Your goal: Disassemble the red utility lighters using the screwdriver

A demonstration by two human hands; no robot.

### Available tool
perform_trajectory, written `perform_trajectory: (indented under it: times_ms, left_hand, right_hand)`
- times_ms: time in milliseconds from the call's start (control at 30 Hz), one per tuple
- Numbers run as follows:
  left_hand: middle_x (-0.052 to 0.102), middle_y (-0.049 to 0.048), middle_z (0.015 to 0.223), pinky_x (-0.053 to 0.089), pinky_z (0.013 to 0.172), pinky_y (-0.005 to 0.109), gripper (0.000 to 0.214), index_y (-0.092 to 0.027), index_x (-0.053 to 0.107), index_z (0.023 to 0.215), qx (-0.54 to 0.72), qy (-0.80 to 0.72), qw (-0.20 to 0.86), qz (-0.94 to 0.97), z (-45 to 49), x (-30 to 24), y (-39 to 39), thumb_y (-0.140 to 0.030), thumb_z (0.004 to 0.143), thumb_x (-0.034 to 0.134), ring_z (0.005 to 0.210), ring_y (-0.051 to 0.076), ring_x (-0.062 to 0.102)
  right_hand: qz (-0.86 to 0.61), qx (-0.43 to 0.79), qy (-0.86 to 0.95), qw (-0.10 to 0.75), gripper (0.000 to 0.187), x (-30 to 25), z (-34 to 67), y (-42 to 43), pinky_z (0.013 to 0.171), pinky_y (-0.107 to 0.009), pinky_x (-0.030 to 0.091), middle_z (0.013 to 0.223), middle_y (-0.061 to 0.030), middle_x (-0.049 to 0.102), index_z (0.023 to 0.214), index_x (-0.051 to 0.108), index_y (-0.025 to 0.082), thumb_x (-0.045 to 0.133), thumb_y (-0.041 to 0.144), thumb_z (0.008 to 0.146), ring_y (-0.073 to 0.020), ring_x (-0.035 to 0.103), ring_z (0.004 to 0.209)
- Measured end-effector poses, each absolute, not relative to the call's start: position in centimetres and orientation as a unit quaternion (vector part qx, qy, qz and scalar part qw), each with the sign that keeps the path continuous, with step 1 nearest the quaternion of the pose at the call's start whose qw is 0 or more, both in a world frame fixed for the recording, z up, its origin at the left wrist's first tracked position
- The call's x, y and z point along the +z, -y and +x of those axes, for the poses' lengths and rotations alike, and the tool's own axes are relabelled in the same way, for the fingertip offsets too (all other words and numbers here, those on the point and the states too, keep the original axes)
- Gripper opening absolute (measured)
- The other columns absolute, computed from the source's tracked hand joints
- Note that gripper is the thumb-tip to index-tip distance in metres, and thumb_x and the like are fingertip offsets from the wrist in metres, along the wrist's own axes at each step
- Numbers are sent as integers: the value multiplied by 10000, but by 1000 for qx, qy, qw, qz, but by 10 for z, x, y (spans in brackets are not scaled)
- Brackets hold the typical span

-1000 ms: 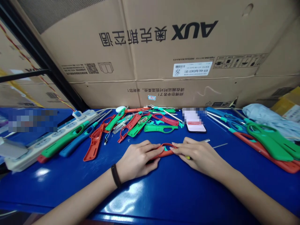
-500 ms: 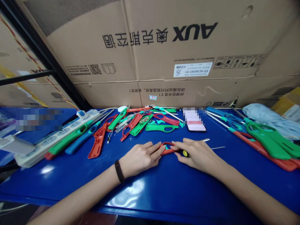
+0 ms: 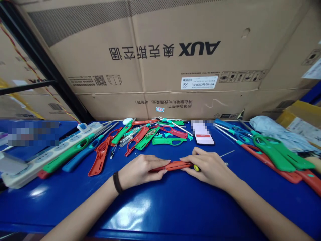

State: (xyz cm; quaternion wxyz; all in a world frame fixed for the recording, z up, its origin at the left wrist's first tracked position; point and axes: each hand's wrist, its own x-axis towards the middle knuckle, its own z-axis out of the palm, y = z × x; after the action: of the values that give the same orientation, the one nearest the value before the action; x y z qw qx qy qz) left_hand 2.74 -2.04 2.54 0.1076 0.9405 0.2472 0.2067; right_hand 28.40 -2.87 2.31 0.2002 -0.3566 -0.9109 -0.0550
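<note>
Both hands hold a red long-necked gas lighter [image 3: 174, 165] just above the blue table, its narrow edge turned toward me and a dark seam running along the casing. My left hand [image 3: 140, 169] is closed round the left end, thumb below and fingers on top. The right end is pinched by my right hand [image 3: 209, 167]. A screwdriver with a yellow-and-black handle [image 3: 197, 168] is tucked in that same hand, and its thin shaft [image 3: 227, 153] sticks out behind. Most of the lighter's metal tube is hidden by the right hand.
Opened red and green lighter shells [image 3: 147, 136] and loose parts lie beyond my hands. A phone [image 3: 205, 138] is behind them. Whole lighters [image 3: 273, 150] lie at right; more rest by a power strip [image 3: 20, 174] at left. A large cardboard box [image 3: 160, 67] stands behind.
The red lighter has been turned, from its trigger opening showing to its narrow seam edge facing me. My left hand has shifted left along it. The view has tilted slightly upward.
</note>
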Motion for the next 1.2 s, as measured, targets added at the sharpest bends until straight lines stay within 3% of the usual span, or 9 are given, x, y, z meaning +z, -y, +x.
perform_trajectory:
  times_ms: [300, 567, 767, 1000, 1200]
  left_hand:
    - [691, 34, 930, 536, 729, 259, 212, -182, 636, 1023, 217, -296, 11, 930, 55, 26, 35, -299, 911, 500, 827, 155, 651]
    - [658, 52, 888, 520, 656, 271, 248, -147, 588, 1048, 140, -312, -37, 939, 69, 24, 35, -296, 953, 414, 792, 179, 629]
    - [672, 40, 879, 508, 643, 262, 243, -164, 591, 1076, 146, -324, 20, 935, 66, 23, 30, -285, 949, 423, 760, 173, 657]
    - [693, 47, 839, 504, 665, 226, 254, -177, 636, 1074, 172, -317, 67, 930, 64, 28, 29, -293, 930, 464, 736, 150, 668]
    - [704, 32, 874, 507, 697, 228, 238, -201, 647, 1069, 189, -316, 143, 919, 61, 30, 26, -305, 891, 527, 767, 152, 666]
  right_hand:
    - [-340, -22, 920, 196, 202, 24, 276, 36, 543, -252, 412, 739, -34, 629, 892, 676, 169, 536, 314, 877, -158, 562, 729]
    - [-349, -17, 915, 202, 180, 24, 281, 33, 552, -265, 392, 743, -34, 639, 895, 674, 163, 536, 277, 876, -164, 542, 732]
    - [-385, 28, 903, 187, 194, 32, 286, 31, 571, -261, 395, 817, -12, 666, 969, 680, 223, 582, 344, 854, -158, 552, 773]
    - [-382, 63, 905, 176, 167, 35, 288, 31, 573, -249, 378, 755, -9, 629, 936, 686, 232, 582, 322, 841, -151, 548, 735]
    - [-430, 130, 878, 164, 251, 36, 290, 30, 593, -239, 390, 742, 1, 556, 991, 687, 316, 543, 470, 854, -127, 547, 655]
